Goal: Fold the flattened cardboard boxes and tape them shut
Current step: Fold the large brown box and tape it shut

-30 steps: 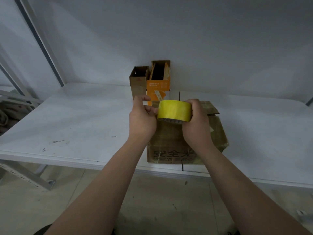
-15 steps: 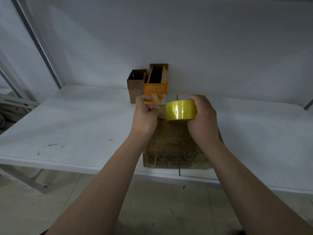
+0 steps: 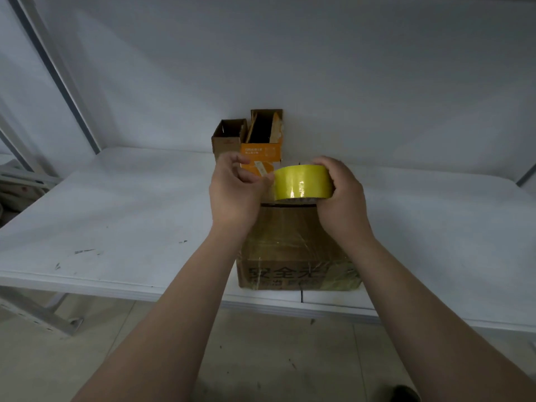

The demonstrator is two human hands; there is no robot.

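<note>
1. My right hand [image 3: 343,195] grips the yellow tape roll [image 3: 303,182]. The fingers are curled over its far rim and the palm wraps its right side. The roll is held in the air, its broad glossy band facing me.
2. My left hand [image 3: 235,192] is just left of the roll, its fingers curled. The thumb and one fingertip are drawn together against the roll's left edge. I cannot tell whether a free end of tape is caught between them. The index finger is raised above the others.
3. The cardboard box [image 3: 293,256] sits directly below both hands, apart from them, on the white table [image 3: 116,227]. It is folded up into shape. Its top face is covered with shiny, wrinkled tape, and its near face carries dark printed characters. A dark slit shows at the far end of the top, just under the roll.
4. Beyond my fingertips, against the back wall, stand two open boxes touching side by side. A small brown box [image 3: 227,137] is on the left. A taller orange box [image 3: 261,149] is on the right, and its lower front is partly hidden by my left hand.
5. The near table edge runs beneath my forearms.
</note>
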